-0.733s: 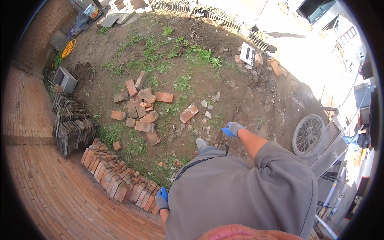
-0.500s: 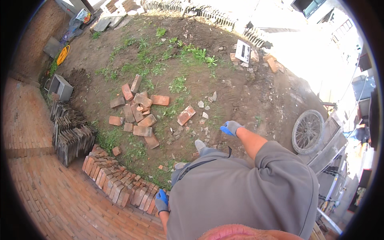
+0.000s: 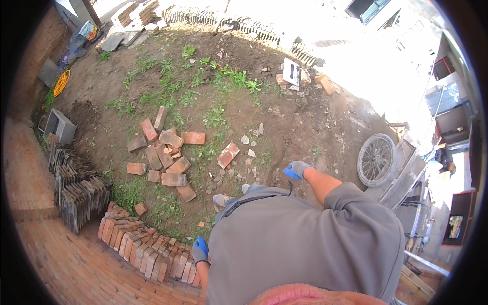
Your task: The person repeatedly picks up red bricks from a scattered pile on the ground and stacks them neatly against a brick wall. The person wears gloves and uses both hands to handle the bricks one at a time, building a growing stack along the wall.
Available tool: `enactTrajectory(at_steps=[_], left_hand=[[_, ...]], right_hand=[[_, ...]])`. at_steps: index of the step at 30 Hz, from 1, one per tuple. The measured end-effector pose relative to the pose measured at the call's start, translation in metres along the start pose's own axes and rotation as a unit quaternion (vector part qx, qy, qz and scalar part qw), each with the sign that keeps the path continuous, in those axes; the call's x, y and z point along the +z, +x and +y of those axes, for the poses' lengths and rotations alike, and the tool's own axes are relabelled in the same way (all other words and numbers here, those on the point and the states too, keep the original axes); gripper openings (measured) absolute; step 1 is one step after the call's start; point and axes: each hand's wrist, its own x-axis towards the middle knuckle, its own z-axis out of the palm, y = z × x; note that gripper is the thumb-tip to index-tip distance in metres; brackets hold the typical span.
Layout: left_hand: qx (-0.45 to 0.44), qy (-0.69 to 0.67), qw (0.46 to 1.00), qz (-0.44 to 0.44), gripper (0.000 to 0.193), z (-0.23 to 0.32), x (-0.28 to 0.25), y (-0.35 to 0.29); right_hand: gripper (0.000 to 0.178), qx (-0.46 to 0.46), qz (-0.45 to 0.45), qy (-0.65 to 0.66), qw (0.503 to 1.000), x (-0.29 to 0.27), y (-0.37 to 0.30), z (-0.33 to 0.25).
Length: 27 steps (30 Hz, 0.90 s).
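I stand on bare soil with both arms out from my sides, wearing blue and grey gloves. My right hand (image 3: 298, 171) hangs over the dirt, fingers curled in, nothing visible in it. Beside the near end of a long row of stacked red bricks (image 3: 145, 249) is my left hand (image 3: 201, 249), its fingers also loosely curled with nothing showing in them. A loose heap of bricks (image 3: 174, 179) lies ahead to the left. One single brick (image 3: 228, 155) rests apart from it, closer to my feet, among small stone chips (image 3: 251, 153).
Grey roof tiles (image 3: 84, 195) stand stacked at the left beside brick paving (image 3: 46, 254). Farther back are a grey box (image 3: 61, 126) and a coiled yellow hose (image 3: 61, 83). A spoked wheel (image 3: 376, 159) stands at the right. More tiles (image 3: 229, 23) line the far edge.
The ground and bricks have shifted left in view as my body moves. My feet have changed position, as in a step. Both hands remain out at my sides.
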Motion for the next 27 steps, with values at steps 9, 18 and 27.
enactTrajectory(at_steps=[9,18,27], left_hand=[[0.006,-0.074,0.997,0.001,0.054,-0.005,-0.054,0.078],[-0.094,-0.048,0.994,-0.007,0.063,-0.059,-0.060,0.050],[-0.081,0.208,0.973,-0.057,0.073,0.005,-0.034,0.063]], right_hand=[[0.062,-0.004,0.060,0.051,0.997,-0.006,-0.034,-0.089],[0.063,-0.032,0.020,-0.003,0.999,0.009,-0.002,-0.116],[0.061,-0.028,0.022,0.084,0.996,-0.033,0.020,-0.124]])
